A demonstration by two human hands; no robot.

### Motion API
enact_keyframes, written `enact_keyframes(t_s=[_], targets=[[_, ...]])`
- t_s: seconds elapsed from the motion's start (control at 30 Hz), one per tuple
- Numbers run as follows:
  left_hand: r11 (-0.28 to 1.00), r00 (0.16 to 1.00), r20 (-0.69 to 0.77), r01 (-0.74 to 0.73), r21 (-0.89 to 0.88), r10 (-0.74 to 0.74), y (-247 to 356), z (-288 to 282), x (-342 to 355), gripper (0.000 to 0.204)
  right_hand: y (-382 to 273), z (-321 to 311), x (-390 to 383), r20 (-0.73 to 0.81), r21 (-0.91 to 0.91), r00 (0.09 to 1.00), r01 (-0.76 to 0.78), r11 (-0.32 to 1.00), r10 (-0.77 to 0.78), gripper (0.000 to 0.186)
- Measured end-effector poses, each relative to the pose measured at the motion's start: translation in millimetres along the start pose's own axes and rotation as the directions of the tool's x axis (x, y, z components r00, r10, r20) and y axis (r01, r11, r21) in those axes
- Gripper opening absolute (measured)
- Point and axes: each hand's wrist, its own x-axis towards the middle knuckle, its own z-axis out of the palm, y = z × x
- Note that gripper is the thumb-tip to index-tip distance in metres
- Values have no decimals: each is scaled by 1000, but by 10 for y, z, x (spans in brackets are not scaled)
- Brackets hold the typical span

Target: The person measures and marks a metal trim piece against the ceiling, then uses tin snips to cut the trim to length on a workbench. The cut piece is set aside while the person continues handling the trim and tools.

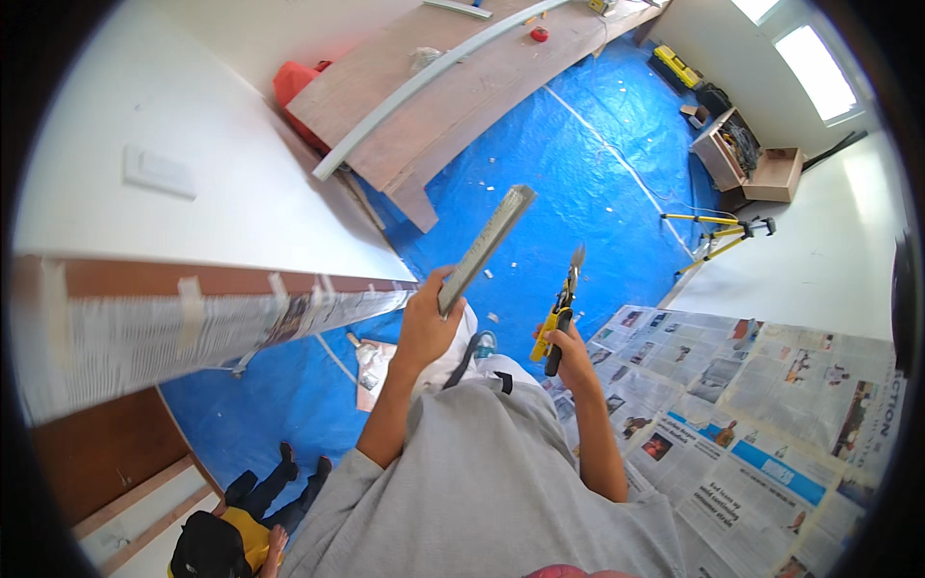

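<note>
My left hand [434, 323] is closed around a short, grey metal channel piece [487, 241], held angled up toward the upper right in front of me. To its right, my right hand [568, 352] grips a pair of snips [562, 318] with yellow and black handles, their metal blades pointing up. The channel and the snips are apart. My feet, one in a teal shoe [486, 347], show below on the blue plastic sheet [607, 164].
A wooden platform [405, 144] bears a long pale strip and tools. Right are a yellow-legged stand [718, 246], boxes [771, 173] and a newspaper-covered surface [732, 385]. A taped ledge [193, 337] runs along my left. A co-worker [246, 530] in yellow is low at the bottom left.
</note>
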Motion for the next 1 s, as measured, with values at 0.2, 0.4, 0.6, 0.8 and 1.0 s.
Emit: enact_keyframes(t_s=[0.2,0.4,0.6,0.8,1.0], targets=[[995,995,41,-96,15,96,12,321,1263,48,-647,94,600,11,-97,989,148,984,-147,59],[979,979,-21,-202,31,203,89,438,2463,55,-1561,262,1191,89,-104,962,266,958,-257,89],[971,993,-53,-92,220,106,134,619,3441,63,-2481,224,1899,173,-264,957,272,925,-232,103],[884,977,-134,-89,460,168,143,1069,4410,72,-3360,-168,3025,395,-128,902,240,962,-172,88],[832,983,-182,77,550,29,662,1464,5199,75,-4564,-645,3923,483,-301,872,259,918,-87,82]])
